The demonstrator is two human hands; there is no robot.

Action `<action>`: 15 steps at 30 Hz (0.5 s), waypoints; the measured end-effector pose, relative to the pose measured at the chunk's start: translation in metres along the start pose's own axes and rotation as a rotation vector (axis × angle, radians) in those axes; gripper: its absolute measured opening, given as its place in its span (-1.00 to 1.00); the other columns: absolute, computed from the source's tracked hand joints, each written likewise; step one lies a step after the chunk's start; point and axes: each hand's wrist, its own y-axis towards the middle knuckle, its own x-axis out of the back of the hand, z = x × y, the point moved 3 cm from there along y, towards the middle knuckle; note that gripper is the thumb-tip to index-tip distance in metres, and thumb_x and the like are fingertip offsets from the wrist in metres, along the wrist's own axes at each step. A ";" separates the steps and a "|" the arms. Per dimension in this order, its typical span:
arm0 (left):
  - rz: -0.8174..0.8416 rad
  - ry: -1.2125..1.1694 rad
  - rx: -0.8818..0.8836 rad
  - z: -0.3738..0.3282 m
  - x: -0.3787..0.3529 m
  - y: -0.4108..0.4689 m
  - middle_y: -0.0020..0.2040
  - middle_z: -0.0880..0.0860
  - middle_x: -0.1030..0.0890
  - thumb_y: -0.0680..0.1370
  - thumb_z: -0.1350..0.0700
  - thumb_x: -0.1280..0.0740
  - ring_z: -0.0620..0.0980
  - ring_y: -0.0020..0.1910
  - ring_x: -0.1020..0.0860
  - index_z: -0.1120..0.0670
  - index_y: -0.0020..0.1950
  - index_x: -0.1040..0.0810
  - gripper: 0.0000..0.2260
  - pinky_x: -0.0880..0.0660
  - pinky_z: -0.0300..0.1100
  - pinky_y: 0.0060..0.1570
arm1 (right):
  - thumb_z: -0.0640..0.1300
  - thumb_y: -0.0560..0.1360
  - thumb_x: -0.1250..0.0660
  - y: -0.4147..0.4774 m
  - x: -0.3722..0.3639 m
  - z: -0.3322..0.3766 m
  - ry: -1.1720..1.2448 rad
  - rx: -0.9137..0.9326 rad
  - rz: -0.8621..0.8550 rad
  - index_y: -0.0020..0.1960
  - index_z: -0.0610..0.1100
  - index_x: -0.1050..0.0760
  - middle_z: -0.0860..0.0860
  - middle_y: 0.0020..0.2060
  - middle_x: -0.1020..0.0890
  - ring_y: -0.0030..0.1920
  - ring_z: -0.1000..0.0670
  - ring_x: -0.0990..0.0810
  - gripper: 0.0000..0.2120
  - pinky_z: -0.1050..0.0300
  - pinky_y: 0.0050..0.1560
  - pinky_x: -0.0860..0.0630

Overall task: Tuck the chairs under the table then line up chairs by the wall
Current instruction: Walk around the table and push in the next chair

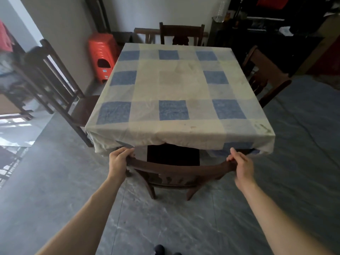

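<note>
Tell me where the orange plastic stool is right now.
In the head view, the orange plastic stool stands at upper left, against the wall, beside the far-left corner of the table.

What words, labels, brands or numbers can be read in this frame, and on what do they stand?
No text is legible.
Small pale sticker on the orange stool: too small and blurred to read.
Dark marks on the checked tablecloth, near its right corner: cannot tell whether print or stain.
Dark shelves at far right: too dim to read anything.
Near chair: no lettering shows.
</note>
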 end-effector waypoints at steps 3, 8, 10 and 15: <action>-0.037 0.025 0.016 0.005 0.009 -0.018 -0.46 0.05 -0.51 0.29 0.07 -0.45 -0.01 -0.43 -0.48 0.09 -0.50 -0.55 -0.80 -0.43 -0.23 -0.45 | -0.22 0.50 -0.40 -0.013 0.008 -0.006 -0.034 -0.002 0.019 -0.50 -0.08 -0.49 0.03 -0.49 -0.53 -0.40 0.08 -0.48 -0.60 0.04 -0.21 -0.37; -0.041 0.035 0.004 0.014 0.029 -0.059 -0.43 0.14 -0.47 0.32 0.15 -0.42 0.02 -0.38 -0.44 0.14 -0.49 -0.53 -0.81 -0.37 -0.14 -0.30 | -0.24 0.48 -0.40 -0.052 0.033 -0.017 -0.052 -0.014 0.007 -0.46 -0.12 -0.49 -0.04 -0.47 -0.52 -0.30 -0.06 -0.49 -0.65 -0.03 -0.11 -0.38; -0.034 0.042 0.013 0.018 0.037 -0.079 -0.45 0.12 -0.45 0.31 0.15 -0.41 0.02 -0.39 -0.43 0.14 -0.50 -0.52 -0.81 -0.35 -0.11 -0.28 | -0.26 0.49 -0.40 -0.072 0.043 -0.022 -0.058 -0.017 -0.002 -0.46 -0.13 -0.50 -0.07 -0.45 -0.52 -0.26 -0.11 -0.47 -0.65 -0.06 -0.09 -0.37; -0.044 0.032 0.037 0.022 0.061 -0.129 -0.39 0.19 -0.46 0.33 0.16 -0.40 0.15 -0.28 -0.42 0.12 -0.52 -0.51 -0.78 -0.33 0.04 -0.14 | -0.29 0.51 -0.39 -0.126 0.068 -0.029 -0.077 -0.015 -0.027 -0.47 -0.12 -0.50 -0.14 -0.41 -0.52 -0.22 -0.15 -0.47 -0.62 -0.10 -0.07 -0.36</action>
